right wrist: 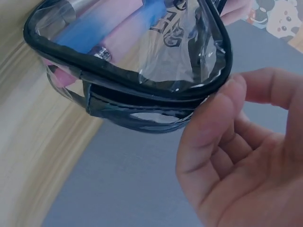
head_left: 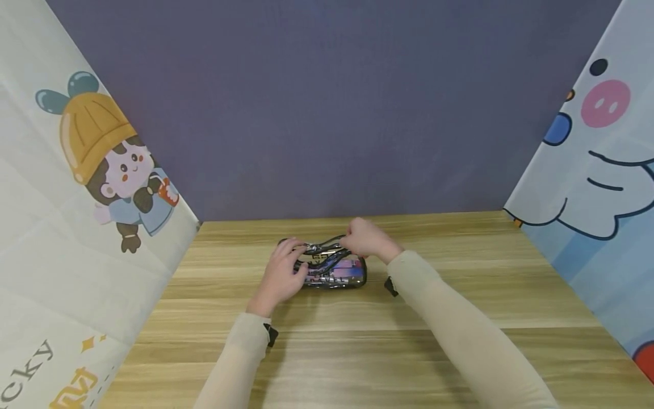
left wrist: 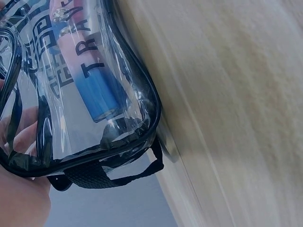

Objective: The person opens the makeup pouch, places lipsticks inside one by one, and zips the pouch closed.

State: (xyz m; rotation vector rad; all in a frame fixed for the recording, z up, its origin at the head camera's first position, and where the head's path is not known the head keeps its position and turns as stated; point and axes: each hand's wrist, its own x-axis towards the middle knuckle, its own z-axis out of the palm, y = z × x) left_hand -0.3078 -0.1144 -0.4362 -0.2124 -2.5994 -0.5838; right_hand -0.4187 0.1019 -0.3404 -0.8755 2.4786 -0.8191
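Note:
A clear plastic travel bag [head_left: 332, 281] with black trim and dark lettering lies on the table. Through its wall show pink-and-blue cylinders [left wrist: 90, 80], their kind unclear; the right wrist view has them side by side [right wrist: 120, 28]. Along the top, two black edges stand apart in the head view. My left hand [head_left: 283, 270] holds the bag's left end, thumb in front and fingers over the top. At the upper right corner, my right hand [head_left: 365, 238] pinches the black edge between thumb and forefinger [right wrist: 236, 146]. Whether a zip pull sits under those fingertips is hidden.
The wood-grain table [head_left: 327, 352] extends around the bag. Behind it rises a plain dark grey-blue panel [head_left: 327, 113]. Printed cartoon sheets close off the left side [head_left: 46, 227] and the right side [head_left: 613, 187]. A small black strap [left wrist: 128, 179] hangs off one bag end.

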